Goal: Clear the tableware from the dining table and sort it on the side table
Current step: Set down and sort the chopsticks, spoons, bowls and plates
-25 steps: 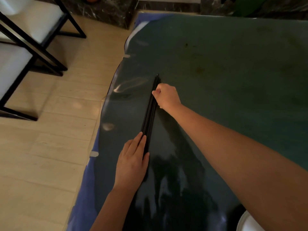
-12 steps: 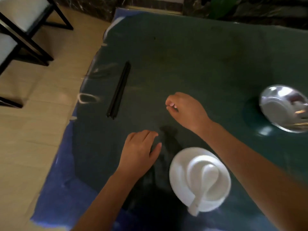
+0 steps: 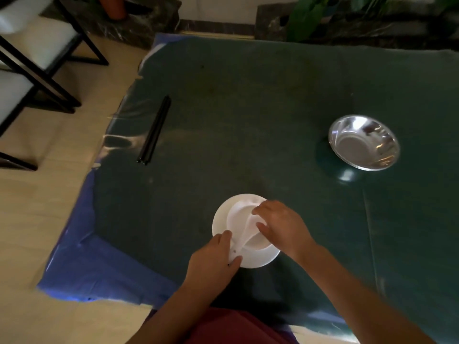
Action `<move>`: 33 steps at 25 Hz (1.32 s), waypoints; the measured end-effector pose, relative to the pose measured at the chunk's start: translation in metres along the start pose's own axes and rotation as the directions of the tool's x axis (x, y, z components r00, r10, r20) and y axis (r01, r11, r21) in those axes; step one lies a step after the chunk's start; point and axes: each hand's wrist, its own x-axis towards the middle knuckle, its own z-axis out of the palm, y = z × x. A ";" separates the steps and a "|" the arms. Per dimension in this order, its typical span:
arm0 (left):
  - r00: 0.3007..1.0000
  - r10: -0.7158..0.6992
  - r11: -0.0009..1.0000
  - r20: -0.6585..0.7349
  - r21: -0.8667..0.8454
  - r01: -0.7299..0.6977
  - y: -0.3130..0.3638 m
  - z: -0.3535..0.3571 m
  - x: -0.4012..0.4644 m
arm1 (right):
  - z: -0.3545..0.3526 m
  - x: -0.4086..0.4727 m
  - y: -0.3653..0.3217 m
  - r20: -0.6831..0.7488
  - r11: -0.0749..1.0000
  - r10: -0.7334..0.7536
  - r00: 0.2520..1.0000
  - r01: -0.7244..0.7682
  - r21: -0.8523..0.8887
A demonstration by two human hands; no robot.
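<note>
left hand (image 3: 213,256) pinches the white plate (image 3: 258,259) rim; right hand (image 3: 280,224) fingers grasp the white spoon (image 3: 244,235) in the bowl (image 3: 239,211).

Chopsticks (image 3: 154,130) left of plate (image 3: 258,259) (bowl (image 3: 363,142) right).

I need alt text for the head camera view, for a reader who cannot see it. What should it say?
Both hands reach a white spoon lying in a white bowl on a white plate: the left hand is at its handle, the right hand over its scoop. On the green tablecloth lie black chopsticks at left and a steel bowl at right.
</note>
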 end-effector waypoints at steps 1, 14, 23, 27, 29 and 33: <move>0.999 -0.038 0.998 0.000 -0.041 0.038 0.001 0.001 0.002 | 0.004 0.001 0.000 0.007 0.998 -0.014 1.000 0.015 -0.054; 0.987 0.061 0.997 -0.147 -0.042 -0.068 -0.011 -0.019 0.003 | 0.004 0.019 0.009 -0.138 0.875 0.202 0.970 -0.115 0.471; 0.943 -0.037 0.969 -0.330 -0.243 -0.048 -0.033 -0.057 0.028 | -0.031 0.092 -0.010 0.150 0.578 0.298 0.943 -0.303 0.758; 0.942 -0.182 0.881 -0.282 -0.472 0.029 -0.051 -0.081 0.058 | -0.044 0.152 -0.031 0.109 0.706 0.245 0.963 -0.254 0.661; 0.937 -0.249 0.798 -0.243 -0.600 0.057 -0.062 -0.095 0.081 | -0.055 0.190 -0.042 0.059 0.756 0.205 0.977 -0.196 0.624; 0.945 -0.311 0.578 -0.098 -0.809 0.106 -0.090 -0.120 0.140 | -0.070 0.275 -0.058 -0.004 0.833 0.152 0.988 -0.126 0.540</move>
